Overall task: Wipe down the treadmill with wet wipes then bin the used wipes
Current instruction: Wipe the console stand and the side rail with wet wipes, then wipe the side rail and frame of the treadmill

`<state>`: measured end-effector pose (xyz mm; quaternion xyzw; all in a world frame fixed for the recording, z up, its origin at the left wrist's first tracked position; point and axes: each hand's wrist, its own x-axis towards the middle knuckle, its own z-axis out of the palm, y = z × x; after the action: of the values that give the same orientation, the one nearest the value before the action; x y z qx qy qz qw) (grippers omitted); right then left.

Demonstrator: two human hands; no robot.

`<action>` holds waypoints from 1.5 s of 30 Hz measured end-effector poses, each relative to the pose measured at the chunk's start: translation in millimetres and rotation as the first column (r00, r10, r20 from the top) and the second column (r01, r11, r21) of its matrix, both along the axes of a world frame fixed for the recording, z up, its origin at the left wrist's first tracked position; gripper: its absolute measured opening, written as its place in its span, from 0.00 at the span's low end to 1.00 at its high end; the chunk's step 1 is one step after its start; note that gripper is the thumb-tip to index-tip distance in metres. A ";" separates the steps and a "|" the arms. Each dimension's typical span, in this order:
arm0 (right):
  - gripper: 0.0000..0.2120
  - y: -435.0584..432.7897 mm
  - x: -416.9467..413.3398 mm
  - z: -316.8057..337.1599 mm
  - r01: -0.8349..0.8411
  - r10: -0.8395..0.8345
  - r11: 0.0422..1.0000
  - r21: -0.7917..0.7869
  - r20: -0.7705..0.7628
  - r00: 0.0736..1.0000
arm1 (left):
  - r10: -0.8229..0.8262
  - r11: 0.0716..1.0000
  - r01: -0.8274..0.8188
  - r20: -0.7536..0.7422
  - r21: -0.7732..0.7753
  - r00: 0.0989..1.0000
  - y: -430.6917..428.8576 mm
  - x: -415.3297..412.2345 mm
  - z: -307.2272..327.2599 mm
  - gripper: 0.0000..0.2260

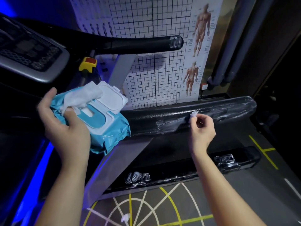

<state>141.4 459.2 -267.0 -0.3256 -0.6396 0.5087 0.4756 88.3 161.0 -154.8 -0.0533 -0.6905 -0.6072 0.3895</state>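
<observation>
left hand [65, 121]: gripped the wipes pack [112, 128], lid open, thumb pinning a loose wipe [81, 97]
right hand [203, 128]: pinched a wipe scrap [193, 114] against the smeary rail [219, 108]

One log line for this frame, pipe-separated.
left hand holds wipe pack, lid open | right hand pinches small wipe on smeared side rail | crumpled wipe on floor
</observation>
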 end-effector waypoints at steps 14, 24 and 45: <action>0.09 -151.1 8.5 -29.4 -0.470 0.452 0.866 0.172 0.134 0.882 | 0.001 0.999 -0.003 0.054 0.044 0.999 -56.7 16.2 -6.0 0.26; 0.06 -147.3 56.2 -2.2 -0.090 0.116 0.974 -0.207 0.118 0.986 | 0.028 0.998 -0.032 0.069 0.052 0.997 -124.8 56.8 -4.0 0.24; 0.12 -341.7 106.2 -72.9 -0.447 0.469 0.867 -0.220 0.665 0.582 | -0.047 0.997 0.018 0.419 0.072 0.907 -291.5 130.7 -89.2 0.14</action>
<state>247.6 117.5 -339.9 -0.3241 -0.8249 0.4609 0.0456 219.0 -130.5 -244.0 0.0801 -0.7366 -0.6333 0.2233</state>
